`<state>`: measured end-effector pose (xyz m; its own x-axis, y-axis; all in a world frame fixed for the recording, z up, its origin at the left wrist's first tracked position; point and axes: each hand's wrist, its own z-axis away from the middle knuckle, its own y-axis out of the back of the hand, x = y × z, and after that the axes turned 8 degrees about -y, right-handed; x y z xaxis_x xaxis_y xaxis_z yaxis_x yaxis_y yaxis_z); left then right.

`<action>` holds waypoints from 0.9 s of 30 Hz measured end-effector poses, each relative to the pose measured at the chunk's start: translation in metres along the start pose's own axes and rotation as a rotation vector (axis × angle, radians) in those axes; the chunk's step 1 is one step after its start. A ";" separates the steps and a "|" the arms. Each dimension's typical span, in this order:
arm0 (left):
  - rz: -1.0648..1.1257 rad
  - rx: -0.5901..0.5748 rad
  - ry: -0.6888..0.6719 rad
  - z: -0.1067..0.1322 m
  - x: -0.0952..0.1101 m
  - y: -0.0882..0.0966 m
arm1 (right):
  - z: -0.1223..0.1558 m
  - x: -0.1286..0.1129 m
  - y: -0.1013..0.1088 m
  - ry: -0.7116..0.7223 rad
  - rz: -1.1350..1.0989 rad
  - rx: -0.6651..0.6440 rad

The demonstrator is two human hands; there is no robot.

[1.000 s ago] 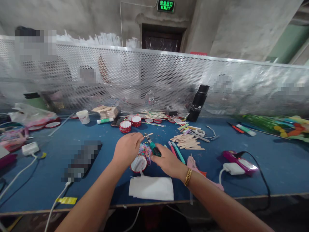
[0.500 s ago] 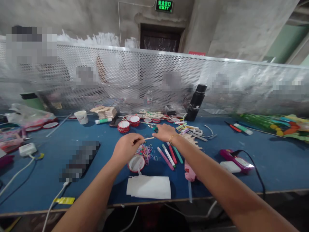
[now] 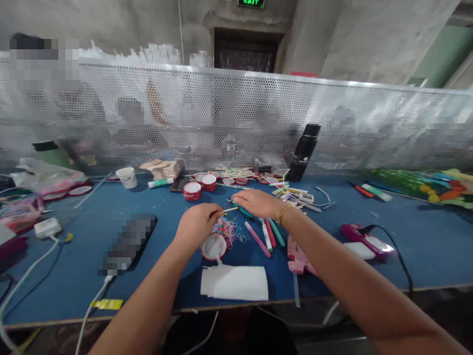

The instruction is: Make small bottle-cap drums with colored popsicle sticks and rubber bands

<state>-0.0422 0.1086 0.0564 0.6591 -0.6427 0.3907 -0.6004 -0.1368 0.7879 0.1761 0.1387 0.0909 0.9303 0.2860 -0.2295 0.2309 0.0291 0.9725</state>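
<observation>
Left fingers (image 3: 215, 210) are being clenched on a stick (image 3: 231, 209), seemingly steadied; care is next being called for with pliers (image 3: 246, 213) under the right hand (image 3: 257, 202), its grip unclear.

Beyond the red-rimmed drum (image 3: 214, 247), slightly right, my feed gives me a thin pale stick (image 3: 231, 209), held nearly level, one end hidden. Farther right of the drum, I make out green-handled pliers (image 3: 246, 213), slanted, partly covered.

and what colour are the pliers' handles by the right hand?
The pliers' handles are teal; best seen in the head view, the only one here.
</observation>
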 end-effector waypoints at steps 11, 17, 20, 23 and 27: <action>0.449 -0.302 -0.034 0.000 0.003 0.001 | 0.053 -0.016 -0.010 0.188 -0.259 -0.063; 0.713 -0.452 -0.015 0.003 0.008 0.006 | 0.056 -0.018 -0.008 0.265 -0.395 -0.102; 0.789 -0.433 -0.001 0.003 0.007 0.005 | 0.058 -0.017 -0.008 0.289 -0.476 -0.093; 0.844 -0.410 0.015 0.003 0.004 0.002 | 0.058 -0.016 -0.012 0.290 -0.572 -0.085; 0.887 -0.402 0.029 0.003 0.003 -0.001 | 0.055 -0.012 -0.022 0.290 -0.696 -0.109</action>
<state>-0.0410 0.1047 0.0558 0.0563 -0.3688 0.9278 -0.6885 0.6586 0.3036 0.1758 0.0817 0.0698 0.4652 0.4069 -0.7861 0.6935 0.3844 0.6094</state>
